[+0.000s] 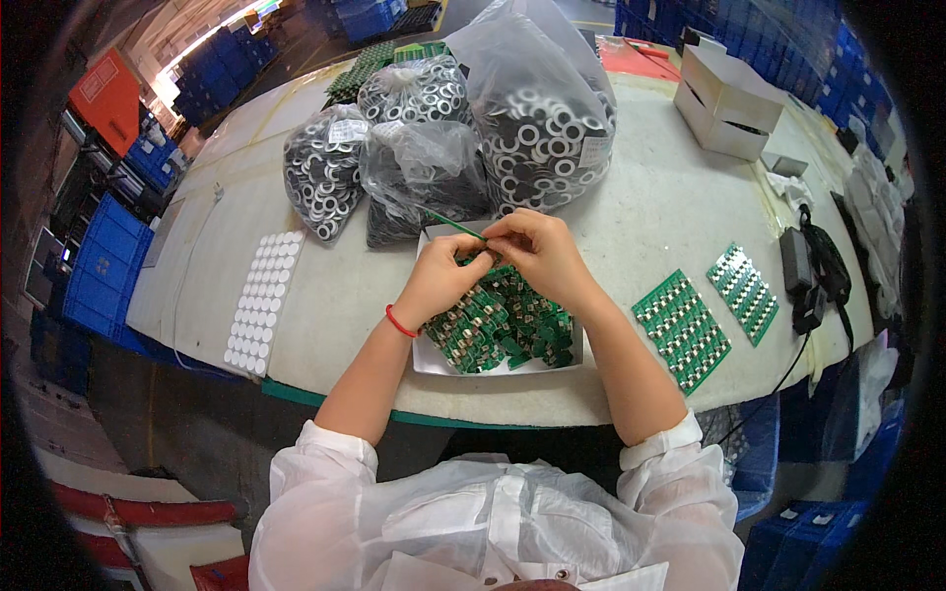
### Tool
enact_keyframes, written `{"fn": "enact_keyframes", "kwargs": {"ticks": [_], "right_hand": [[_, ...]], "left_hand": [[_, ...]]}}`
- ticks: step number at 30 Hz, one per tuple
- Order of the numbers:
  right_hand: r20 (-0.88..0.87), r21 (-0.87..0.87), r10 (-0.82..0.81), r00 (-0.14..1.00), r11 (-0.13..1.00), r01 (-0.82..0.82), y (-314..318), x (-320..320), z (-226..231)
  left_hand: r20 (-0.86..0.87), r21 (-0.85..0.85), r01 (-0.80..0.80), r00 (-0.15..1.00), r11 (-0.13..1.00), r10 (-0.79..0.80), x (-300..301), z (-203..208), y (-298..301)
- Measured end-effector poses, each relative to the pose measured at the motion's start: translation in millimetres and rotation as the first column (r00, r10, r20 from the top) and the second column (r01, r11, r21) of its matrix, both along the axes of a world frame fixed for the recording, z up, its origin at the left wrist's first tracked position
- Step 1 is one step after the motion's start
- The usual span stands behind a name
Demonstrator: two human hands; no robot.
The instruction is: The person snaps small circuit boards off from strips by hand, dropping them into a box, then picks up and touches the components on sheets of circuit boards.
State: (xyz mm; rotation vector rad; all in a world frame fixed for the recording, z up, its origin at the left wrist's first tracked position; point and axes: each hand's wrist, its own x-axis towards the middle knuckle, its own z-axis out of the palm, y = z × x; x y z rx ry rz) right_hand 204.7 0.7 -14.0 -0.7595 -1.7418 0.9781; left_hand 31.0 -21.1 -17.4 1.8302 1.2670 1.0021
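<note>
Both hands meet over a shallow white box. My left hand, with a red band at its wrist, pinches one end of a thin green circuit board strip, seen nearly edge-on. My right hand is closed on the same end, its fingertips touching those of the left. The strip's free end points up and to the left, towards the bags. Beneath the hands, the box holds a heap of small green circuit boards. What lies right between the fingertips is hidden.
Clear bags of ring-shaped parts stand beyond the box. A sheet of round white stickers lies left. Two circuit board panels, one larger and one smaller, lie right, near a black power adapter. A white carton sits far right.
</note>
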Motion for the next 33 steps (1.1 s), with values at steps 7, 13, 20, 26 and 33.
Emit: {"fn": "enact_keyframes", "kwargs": {"ticks": [7,13,20,26,33], "right_hand": [[0.199,0.221,-0.137,0.97,0.971,0.092,-2,-1,1],[0.17,0.358,-0.183,0.968,0.927,0.112,-9,-8,-1],[0.299,0.334,-0.191,0.935,0.939,0.086,-15,-9,4],[0.348,0.42,-0.266,0.899,0.902,0.105,-17,-18,-1],[0.083,0.293,-0.065,0.994,0.955,0.038,2,-9,-4]], "left_hand": [[-0.084,-0.029,-0.125,0.989,0.992,0.122,4,9,-4],[0.068,-0.045,-0.051,0.996,0.998,0.054,2,4,-5],[-0.018,-0.038,-0.016,1.0,0.999,0.016,0,-4,-2],[0.179,-0.073,0.035,0.984,0.997,-0.022,-4,-19,5],[0.156,-0.137,0.034,0.988,0.99,-0.012,2,2,-2]]}}
